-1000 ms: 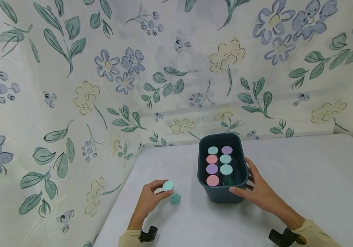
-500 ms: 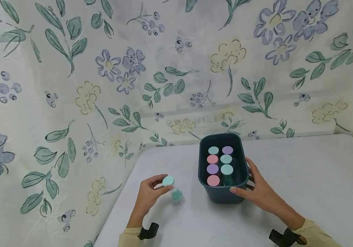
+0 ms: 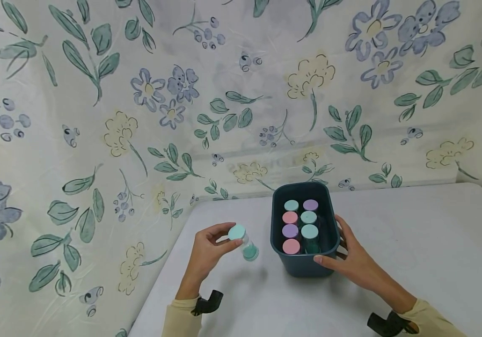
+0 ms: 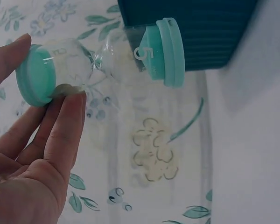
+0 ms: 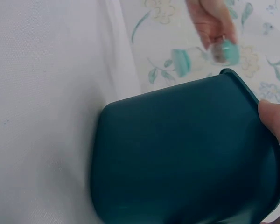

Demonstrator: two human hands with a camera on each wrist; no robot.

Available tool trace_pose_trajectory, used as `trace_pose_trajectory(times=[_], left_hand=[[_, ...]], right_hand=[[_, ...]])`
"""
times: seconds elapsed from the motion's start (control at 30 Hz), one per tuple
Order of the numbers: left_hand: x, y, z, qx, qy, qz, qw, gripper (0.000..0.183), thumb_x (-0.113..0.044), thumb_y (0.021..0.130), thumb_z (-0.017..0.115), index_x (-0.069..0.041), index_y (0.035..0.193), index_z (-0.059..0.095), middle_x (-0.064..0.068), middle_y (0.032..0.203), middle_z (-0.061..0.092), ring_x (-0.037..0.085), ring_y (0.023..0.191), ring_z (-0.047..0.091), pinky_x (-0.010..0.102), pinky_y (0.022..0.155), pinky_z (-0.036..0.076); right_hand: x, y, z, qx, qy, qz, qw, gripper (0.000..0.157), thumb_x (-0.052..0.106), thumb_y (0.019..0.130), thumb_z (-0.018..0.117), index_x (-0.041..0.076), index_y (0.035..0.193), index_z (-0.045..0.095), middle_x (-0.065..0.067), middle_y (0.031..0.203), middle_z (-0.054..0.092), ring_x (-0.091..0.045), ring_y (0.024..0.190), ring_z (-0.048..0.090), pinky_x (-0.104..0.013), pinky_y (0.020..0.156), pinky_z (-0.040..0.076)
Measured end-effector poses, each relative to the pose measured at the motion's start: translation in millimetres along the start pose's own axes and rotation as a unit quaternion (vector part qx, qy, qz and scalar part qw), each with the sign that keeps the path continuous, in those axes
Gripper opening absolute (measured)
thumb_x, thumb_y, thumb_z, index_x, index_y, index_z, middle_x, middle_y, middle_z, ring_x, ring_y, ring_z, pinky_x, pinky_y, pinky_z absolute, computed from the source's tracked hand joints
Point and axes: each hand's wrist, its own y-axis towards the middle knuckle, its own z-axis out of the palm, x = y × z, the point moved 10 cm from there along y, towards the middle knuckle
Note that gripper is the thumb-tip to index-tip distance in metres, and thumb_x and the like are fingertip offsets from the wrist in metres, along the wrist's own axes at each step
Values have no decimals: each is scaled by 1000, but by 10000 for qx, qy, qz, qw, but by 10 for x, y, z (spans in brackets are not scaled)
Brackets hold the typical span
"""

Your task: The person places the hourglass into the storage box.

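My left hand (image 3: pixel 208 248) pinches a sand timer (image 3: pixel 250 252) by its upper end, thumb and fingertips around the mint cap. The timer is clear, narrow at the waist, with mint caps and green sand in its lower end; a white 5 is printed near the far cap (image 4: pixel 174 52) in the left wrist view. It hangs tilted above the table, left of a dark teal bin (image 3: pixel 304 267). My right hand (image 3: pixel 359 262) grips the bin's near right corner, thumb on the front rim and fingers along the right side. Several capped sand timers (image 3: pixel 290 230) stand upright inside.
The bin stands on a white table (image 3: pixel 418 234). Floral cloth (image 3: pixel 224 117) hangs behind and to the left of the table. Inside the bin the caps are mint, pink and purple, standing in two rows.
My left hand has raised the sand timer off the table and moved it up and right, closer to the bin. The right hand and bin have stayed in place.
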Motion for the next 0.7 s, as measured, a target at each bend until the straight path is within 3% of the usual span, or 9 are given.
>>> trace_pose_trajectory(times=[0.47,0.7], left_hand=[[-531,201,199,401,-162,649,9970,45,-5,83,84,-1,126,71,19,127,71,11,110,71,29,95,60],[-712,272,325,537,-205,749,9955,44,-6,84,84,-2,126,71,18,127,70,13,109,70,29,96,60]], right_hand=[[-22,6,22,14,-19,24,10000,118,44,87,81,27,166,-5,-28,172,10,-57,152,25,-62,113,42],[-13,-4,32,42,25,-58,10000,117,43,88,80,25,166,-5,-28,172,8,-58,152,24,-62,113,42]])
